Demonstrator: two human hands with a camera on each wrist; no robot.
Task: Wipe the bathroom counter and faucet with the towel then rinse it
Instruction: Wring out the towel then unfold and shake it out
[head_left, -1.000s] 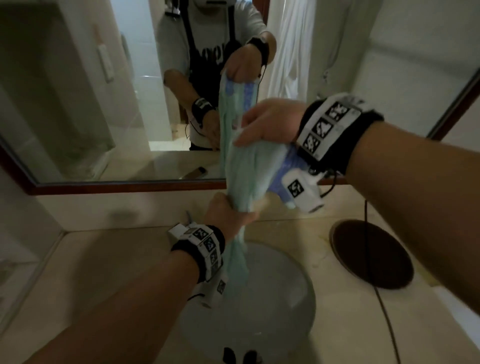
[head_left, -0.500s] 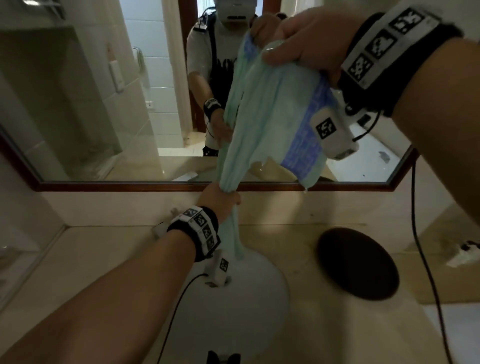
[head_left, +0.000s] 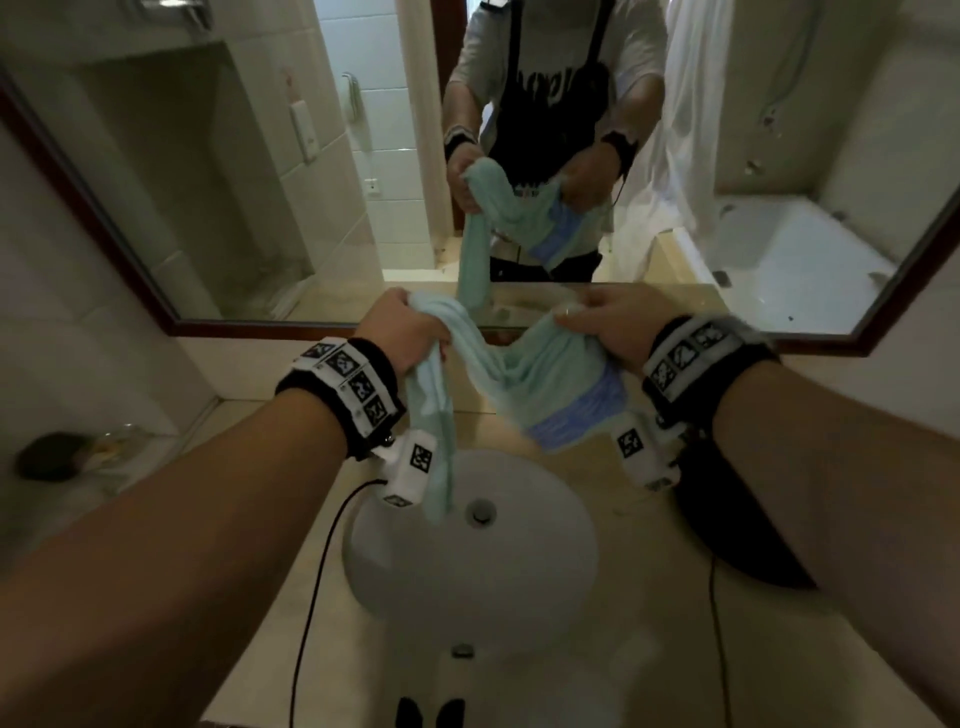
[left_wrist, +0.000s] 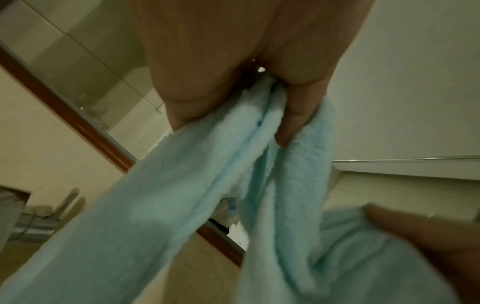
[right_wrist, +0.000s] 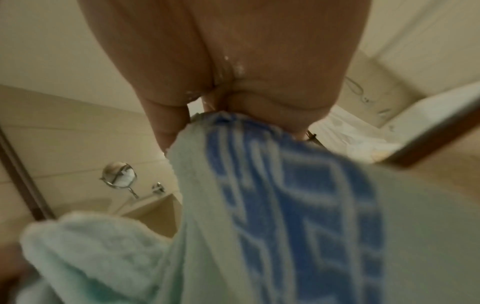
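A mint-green towel with a blue patterned band hangs between both hands above the white round sink. My left hand grips one bunched end; a long tail droops from it into the basin. My right hand holds the other end, near the blue band. In the left wrist view the fingers curl into the towel. The right wrist view shows wet fingers pinching the towel at the band. The faucet is hidden behind the towel and hands.
The beige stone counter surrounds the sink. A dark round dish lies right of the basin, partly under my right forearm. A wood-framed mirror stands behind. Small items sit at the far left.
My right hand has come down from high up to the level of my left hand. The towel, earlier stretched upright, now sags in a loop between the hands. The view has tilted down.
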